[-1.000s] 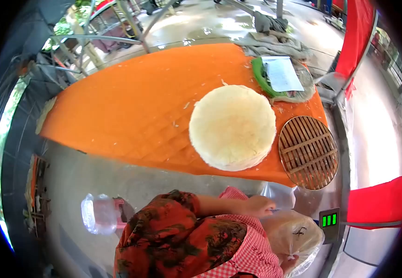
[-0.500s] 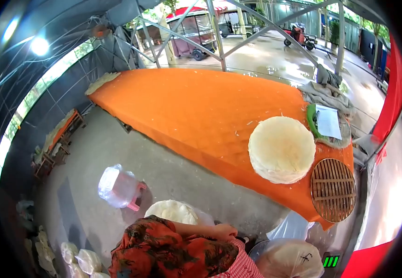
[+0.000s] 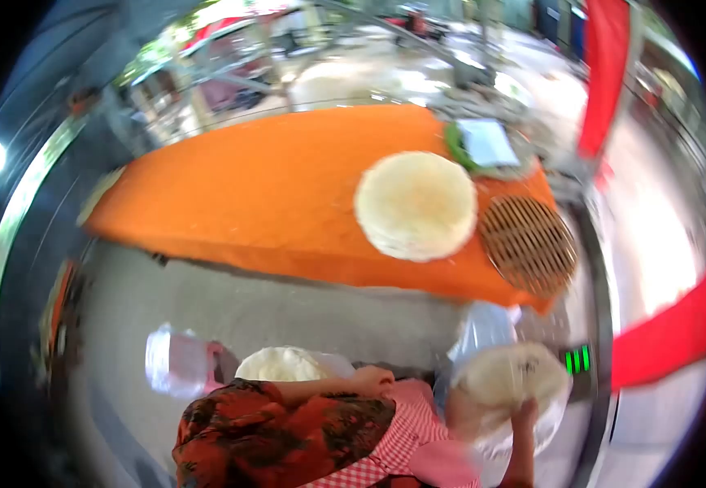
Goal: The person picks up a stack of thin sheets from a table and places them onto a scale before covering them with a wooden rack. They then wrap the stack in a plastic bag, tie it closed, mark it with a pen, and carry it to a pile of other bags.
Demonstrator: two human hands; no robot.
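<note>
My left hand (image 3: 373, 381) lies in front of my body at the end of a bare forearm. Its fingers look curled in, and nothing shows in them. Just left of that forearm is a stack of pale round flatbreads (image 3: 281, 363), partly hidden by the red patterned sleeve (image 3: 288, 435). At lower right my right hand (image 3: 524, 415) reaches up against a clear plastic bag (image 3: 503, 378) of pale contents with a dark mark on it. Blur hides whether those fingers grip the plastic or only touch it.
An orange-covered table (image 3: 272, 187) stands ahead. It bears a tall stack of round flatbreads (image 3: 416, 206), a round slatted wooden rack (image 3: 529, 244) and white paper (image 3: 487, 142). A plastic-wrapped pink stool (image 3: 186, 363) stands on the floor at left. Red cloth (image 3: 670, 337) hangs at right.
The view has swung right, so the table and stacks appear farther left. My right hand has come into view and reached the plastic bag. My left hand keeps its place before my body.
</note>
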